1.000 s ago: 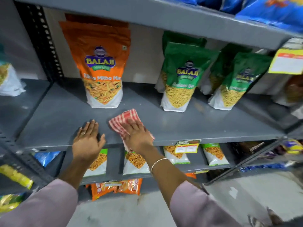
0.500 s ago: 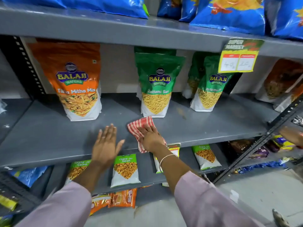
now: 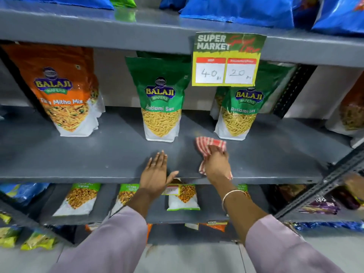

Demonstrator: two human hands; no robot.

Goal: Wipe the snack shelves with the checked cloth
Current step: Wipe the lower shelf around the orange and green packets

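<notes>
We're wiping the middle shelf (image 3: 78, 154) right now, right hand (image 3: 215, 164) pressing the checked cloth (image 3: 206, 144) flat near the green packet (image 3: 236, 115), left hand (image 3: 155, 174) resting open, and the other shelves are looking untouched.

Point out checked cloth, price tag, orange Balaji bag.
checked cloth (image 3: 208, 143): head view, striped part beyond the fingers.
price tag (image 3: 226, 60): head view, middle of the card.
orange Balaji bag (image 3: 59, 91): head view, front face by the logo.

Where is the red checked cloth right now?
In the head view, the checked cloth lies on the grey middle shelf, right of centre, pressed under the right hand, just in front of the right-hand green Ratlami Sev bag.
</notes>
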